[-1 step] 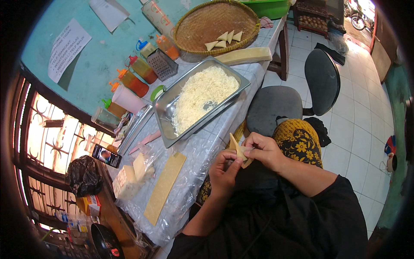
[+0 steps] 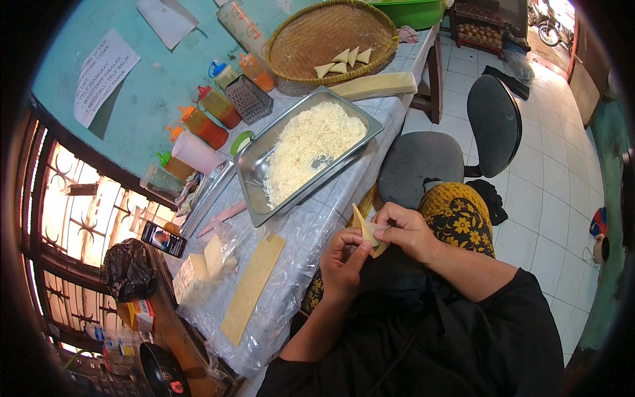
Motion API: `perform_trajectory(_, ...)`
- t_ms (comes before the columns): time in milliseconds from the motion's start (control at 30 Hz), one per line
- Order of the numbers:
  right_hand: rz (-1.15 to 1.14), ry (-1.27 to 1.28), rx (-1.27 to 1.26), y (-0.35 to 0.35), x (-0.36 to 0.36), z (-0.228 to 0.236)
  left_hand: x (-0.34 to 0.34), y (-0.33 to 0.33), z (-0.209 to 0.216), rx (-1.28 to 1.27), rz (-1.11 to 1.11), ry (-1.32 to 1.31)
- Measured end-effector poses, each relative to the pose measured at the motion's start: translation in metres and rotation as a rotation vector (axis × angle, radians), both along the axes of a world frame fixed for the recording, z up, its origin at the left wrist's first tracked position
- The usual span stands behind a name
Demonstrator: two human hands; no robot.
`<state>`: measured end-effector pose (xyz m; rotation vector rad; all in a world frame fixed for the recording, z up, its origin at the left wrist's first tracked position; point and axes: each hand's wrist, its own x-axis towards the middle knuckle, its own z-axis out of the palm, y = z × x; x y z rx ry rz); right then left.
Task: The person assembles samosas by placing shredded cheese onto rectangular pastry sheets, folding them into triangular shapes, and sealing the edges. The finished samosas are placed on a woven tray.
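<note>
Above my lap, both hands pinch one thin, pale-yellow dough wrapper (image 2: 359, 221), partly folded to a point. My left hand (image 2: 342, 264) grips its near left side between thumb and fingers. On the far right side, my right hand (image 2: 409, 231) holds it with thumb and fingertips; whether a filling is inside is hidden. To the left, a long flat dough strip (image 2: 254, 286) lies on clear plastic. A deep metal tray (image 2: 247, 173) farther off holds fine white-yellow shreds (image 2: 314, 145), probably grated cheese. Several folded dough triangles (image 2: 340, 67) rest in a round woven tray (image 2: 311, 36).
Sauce bottles (image 2: 205, 129) and a box grater (image 2: 249, 97) stand along the wall. White blocks (image 2: 195, 278), a pink knife (image 2: 228, 215) and a phone (image 2: 163, 239) are at the left. Another dough stack (image 2: 377, 86) sits beyond the metal tray. A grey chair (image 2: 423, 162) is close by.
</note>
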<state>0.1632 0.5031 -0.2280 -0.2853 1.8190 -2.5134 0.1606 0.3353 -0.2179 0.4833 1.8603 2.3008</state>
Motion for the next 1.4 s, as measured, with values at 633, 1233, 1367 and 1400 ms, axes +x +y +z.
perform_trajectory(633, 0.096, 0.229, 0.189, -0.022, -0.01, -0.009, -0.006, -0.002, 0.023, 0.662, 0.07, -0.269)
perform_trajectory(1233, 0.031, -0.454, -0.422, 0.006, -0.005, 0.014, 0.001, -0.008, 0.033, 0.689, 0.077, -0.108)
perform_trajectory(1367, 0.113, -0.401, -0.775, 0.024, -0.012, 0.029, -0.003, -0.03, 0.055, 0.82, 0.204, -0.145)
perform_trajectory(1400, 0.092, -0.4, -0.787, 0.03, -0.014, 0.031, -0.004, -0.04, 0.059, 0.87, 0.219, -0.152)
